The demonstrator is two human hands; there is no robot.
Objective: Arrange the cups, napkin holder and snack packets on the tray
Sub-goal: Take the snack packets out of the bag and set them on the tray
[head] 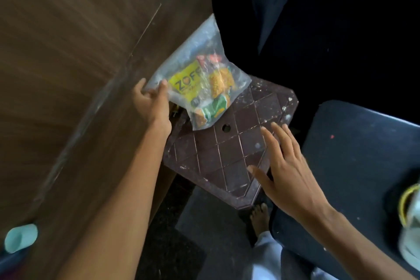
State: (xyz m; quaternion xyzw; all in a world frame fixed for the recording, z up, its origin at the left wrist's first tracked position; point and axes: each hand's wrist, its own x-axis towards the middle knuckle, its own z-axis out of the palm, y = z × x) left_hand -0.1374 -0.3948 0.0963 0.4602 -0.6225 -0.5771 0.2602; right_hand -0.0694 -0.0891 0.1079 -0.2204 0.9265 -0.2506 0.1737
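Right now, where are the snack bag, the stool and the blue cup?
snack bag [200,84]: head view, middle of its clear plastic.
stool [227,161]: head view, bare part of its seat.
blue cup [20,237]: head view, its middle.

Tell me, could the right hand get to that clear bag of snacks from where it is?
Probably yes. The right hand is open over the brown stool, with only bare stool top between it and the bag. The left hand grips the bag's other side.

The clear plastic bag [204,61] held yellow, orange and green snack packets [188,82]. The dark brown plastic stool [227,157] bore a diamond grid. A pale teal cup [20,237] sat at seven o'clock.
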